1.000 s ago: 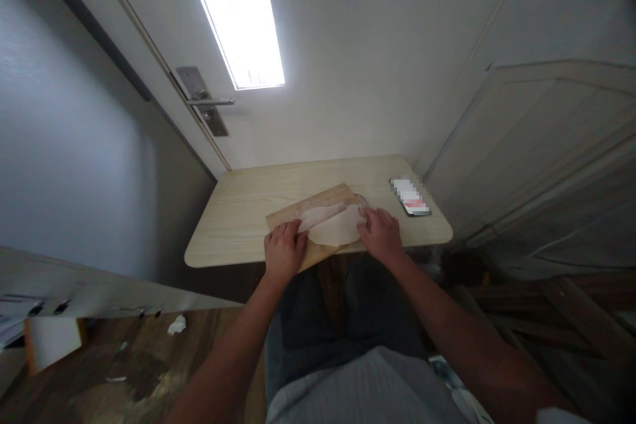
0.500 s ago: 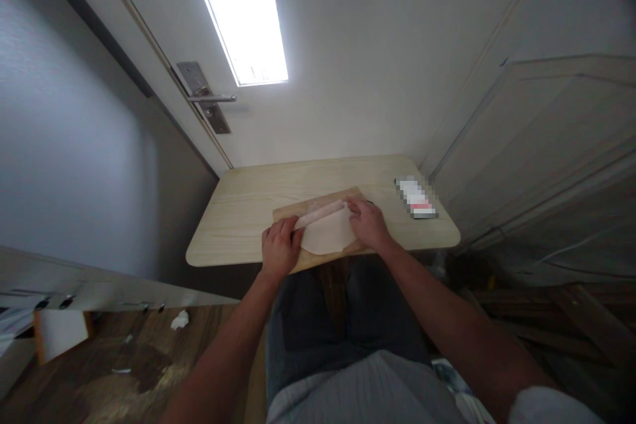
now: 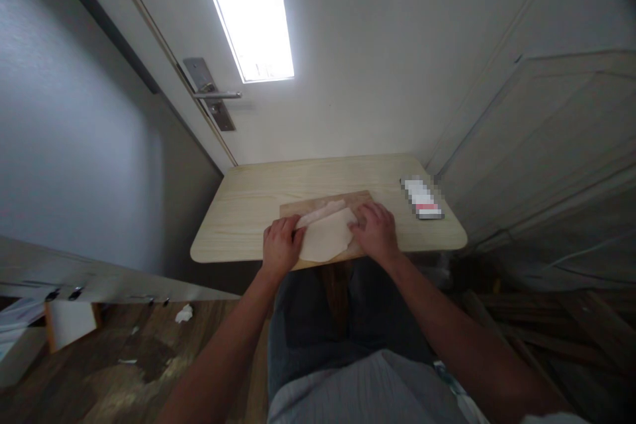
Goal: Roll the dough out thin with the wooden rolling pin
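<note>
A flat, pale sheet that looks like dough [image 3: 325,236] lies on a small wooden board [image 3: 358,198]. Along its far edge is a pale, floury rod that looks like a rolling pin [image 3: 320,212], slanting up to the right. My left hand [image 3: 281,243] is closed round the rod's left end, its thumb by the sheet's left edge. On the other side, my right hand [image 3: 376,233] has its thumb and fingertips pinched at the sheet's right edge, apart from the rod. The rod's left end is hidden under my left hand.
The board rests at the near edge of a light wooden table [image 3: 248,202]. A phone [image 3: 422,199], blurred out, lies at the right. Behind the table stands a white door with a metal handle [image 3: 218,95]. Crumpled paper [image 3: 184,313] is on the floor at left.
My right hand has left the rod's right end and come down to the right edge of the dough sheet. My left hand stays at the rod's left end. The view has shifted slightly.
</note>
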`<state>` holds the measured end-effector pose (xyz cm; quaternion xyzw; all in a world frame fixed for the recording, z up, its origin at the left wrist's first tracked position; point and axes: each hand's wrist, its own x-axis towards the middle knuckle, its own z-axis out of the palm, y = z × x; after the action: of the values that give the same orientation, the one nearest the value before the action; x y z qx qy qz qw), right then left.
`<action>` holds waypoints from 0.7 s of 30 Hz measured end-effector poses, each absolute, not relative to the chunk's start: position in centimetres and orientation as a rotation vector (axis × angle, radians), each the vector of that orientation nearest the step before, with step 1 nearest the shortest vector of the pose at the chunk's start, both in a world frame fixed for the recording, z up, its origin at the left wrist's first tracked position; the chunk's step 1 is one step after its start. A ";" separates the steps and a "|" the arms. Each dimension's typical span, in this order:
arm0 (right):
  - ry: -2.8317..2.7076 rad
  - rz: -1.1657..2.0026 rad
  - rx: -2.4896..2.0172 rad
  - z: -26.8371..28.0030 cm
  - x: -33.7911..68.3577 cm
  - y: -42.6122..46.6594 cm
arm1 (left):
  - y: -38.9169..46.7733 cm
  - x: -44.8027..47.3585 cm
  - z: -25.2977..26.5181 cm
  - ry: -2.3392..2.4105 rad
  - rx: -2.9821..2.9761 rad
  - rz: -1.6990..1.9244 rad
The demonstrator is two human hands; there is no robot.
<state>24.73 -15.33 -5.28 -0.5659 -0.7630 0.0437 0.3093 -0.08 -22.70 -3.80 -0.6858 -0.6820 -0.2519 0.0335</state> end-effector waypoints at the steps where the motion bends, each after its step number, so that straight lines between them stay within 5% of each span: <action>1: -1.999 0.097 -1.529 -5.4 25.0 -16.1 | -22.8 0.0 -3.7 -2.105 -2.114 -0.769; 21: -2.034 0.255 -1.406 -5.8 26.0 -17.8 | -22.8 1.0 -3.8 -1.978 -2.241 -0.807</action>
<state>25.99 -17.83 -5.79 -0.5354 -0.7748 0.0970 0.3220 1.04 -22.80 -3.78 -0.7238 -0.6386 -0.2605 0.0228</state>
